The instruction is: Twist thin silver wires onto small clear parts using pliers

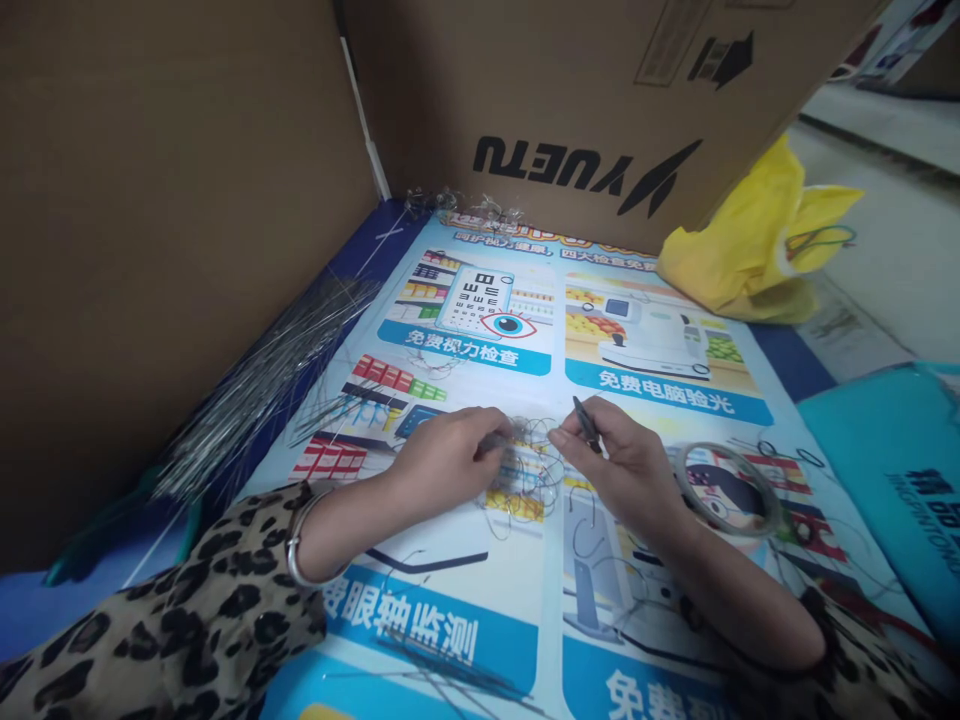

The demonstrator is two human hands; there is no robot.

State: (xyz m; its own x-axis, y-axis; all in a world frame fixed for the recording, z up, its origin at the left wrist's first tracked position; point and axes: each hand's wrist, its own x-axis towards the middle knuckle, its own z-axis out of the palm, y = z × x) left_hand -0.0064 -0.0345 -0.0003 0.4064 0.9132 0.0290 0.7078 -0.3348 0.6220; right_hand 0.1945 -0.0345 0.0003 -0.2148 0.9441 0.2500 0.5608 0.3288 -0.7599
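Note:
Over the middle of a printed poster, my left hand [457, 455] is closed, with its fingertips on a tangle of thin curled wire [531, 470]. My right hand [622, 465] is closed too, thumb and index finger pinched at the right side of that wire. A dark pointed tool [586, 424], perhaps the tip of small pliers or tweezers, sticks up between its fingers; the rest of it is hidden. Just right of my right wrist lies a coil of pale wire or tape [727, 488]. Several short bent wire pieces [589, 525] lie below the right hand.
A bundle of straight metal wires [262, 375] lies at the left by a cardboard wall [165, 250]. Cut wires [457, 670] lie at the front. A yellow bag [739, 245] and a teal bag [885, 450] stand at the right. Curled wire pieces [487, 212] sit at the back.

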